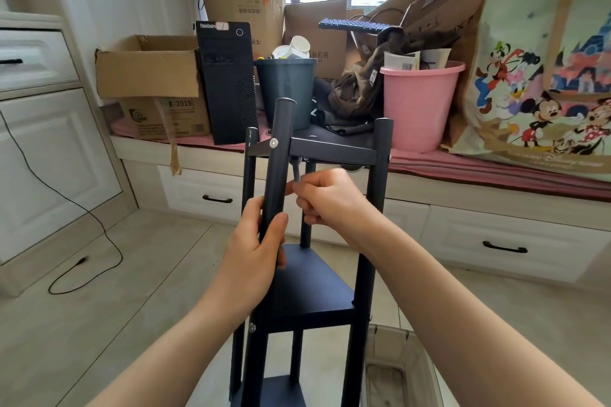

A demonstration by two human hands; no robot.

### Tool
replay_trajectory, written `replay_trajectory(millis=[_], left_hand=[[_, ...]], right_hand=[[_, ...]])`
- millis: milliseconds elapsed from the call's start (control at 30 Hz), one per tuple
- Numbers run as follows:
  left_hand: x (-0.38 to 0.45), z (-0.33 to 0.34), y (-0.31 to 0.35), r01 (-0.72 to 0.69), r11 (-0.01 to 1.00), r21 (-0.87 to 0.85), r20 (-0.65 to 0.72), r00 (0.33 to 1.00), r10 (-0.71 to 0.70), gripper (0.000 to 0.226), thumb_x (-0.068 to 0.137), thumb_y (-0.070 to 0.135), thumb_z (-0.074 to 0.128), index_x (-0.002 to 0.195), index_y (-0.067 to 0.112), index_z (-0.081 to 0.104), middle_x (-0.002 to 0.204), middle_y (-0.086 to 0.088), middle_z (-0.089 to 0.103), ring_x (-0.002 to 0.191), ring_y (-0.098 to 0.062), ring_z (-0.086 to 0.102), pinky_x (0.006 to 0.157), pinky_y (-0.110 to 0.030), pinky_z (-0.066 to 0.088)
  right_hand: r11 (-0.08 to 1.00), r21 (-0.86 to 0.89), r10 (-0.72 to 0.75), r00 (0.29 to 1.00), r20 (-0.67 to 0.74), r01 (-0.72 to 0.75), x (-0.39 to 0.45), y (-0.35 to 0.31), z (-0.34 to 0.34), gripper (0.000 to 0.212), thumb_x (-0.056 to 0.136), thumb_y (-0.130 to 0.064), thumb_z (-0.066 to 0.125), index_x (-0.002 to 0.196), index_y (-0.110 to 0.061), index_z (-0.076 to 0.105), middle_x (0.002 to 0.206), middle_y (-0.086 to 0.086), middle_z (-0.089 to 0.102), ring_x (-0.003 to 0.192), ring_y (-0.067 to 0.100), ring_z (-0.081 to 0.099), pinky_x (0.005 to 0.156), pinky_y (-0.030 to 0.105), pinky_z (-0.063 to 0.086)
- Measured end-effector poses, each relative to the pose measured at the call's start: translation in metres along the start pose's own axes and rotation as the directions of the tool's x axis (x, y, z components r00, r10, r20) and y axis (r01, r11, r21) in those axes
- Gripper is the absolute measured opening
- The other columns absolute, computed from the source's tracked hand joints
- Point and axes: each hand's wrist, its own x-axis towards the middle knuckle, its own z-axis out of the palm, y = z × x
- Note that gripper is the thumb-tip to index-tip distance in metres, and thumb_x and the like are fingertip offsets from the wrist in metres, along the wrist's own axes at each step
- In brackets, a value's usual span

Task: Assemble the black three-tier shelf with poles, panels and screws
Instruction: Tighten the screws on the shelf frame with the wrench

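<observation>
The black shelf stands upright in front of me, with a top panel (334,150), a middle panel (310,287) and a bottom panel (281,390) between black poles. My left hand (256,254) grips the near-left pole (277,175), which leans a little and carries a silver screw (273,142) at the top panel's corner. My right hand (325,200) pinches a small grey hex key (297,172) just under the top panel, beside that pole. The right pole (380,192) stands straight. Another screw (252,327) shows at the middle panel's left corner.
A window bench behind holds cardboard boxes (148,76), a black computer tower (228,82), a dark bin (286,92), a pink bucket (420,102) and a cartoon bag (542,76). A cable (82,261) lies on the floor left. A clear plastic container (393,370) sits by the shelf's right foot.
</observation>
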Motion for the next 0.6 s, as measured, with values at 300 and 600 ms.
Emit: replay_trajectory(millis=[300, 600], left_hand=[[0.000, -0.002, 0.003, 0.011, 1.000, -0.013, 0.019, 1.000, -0.011, 0.015, 0.104, 0.027, 0.048, 0.119, 0.025, 0.053, 0.059, 0.004, 0.054, 0.056, -0.010, 0.054, 0.054, -0.020, 0.047], [-0.001, -0.001, 0.007, 0.036, 0.999, -0.031, 0.021, 0.999, -0.035, 0.010, 0.104, 0.026, 0.049, 0.113, 0.025, 0.053, 0.062, 0.000, 0.054, 0.057, -0.012, 0.054, 0.055, -0.023, 0.048]], right_hand=[[0.964, -0.226, -0.175, 0.975, -0.134, 0.142, -0.001, 0.009, -0.001, 0.026, 0.101, -0.019, 0.051, 0.095, -0.011, 0.075, 0.065, -0.006, 0.059, 0.054, 0.003, 0.049, 0.055, 0.016, 0.037], [0.924, -0.300, -0.310, 0.925, -0.219, 0.238, 0.001, 0.009, -0.003, 0.024, 0.099, -0.014, 0.054, 0.091, -0.010, 0.075, 0.066, -0.006, 0.064, 0.050, -0.008, 0.052, 0.051, 0.007, 0.037]])
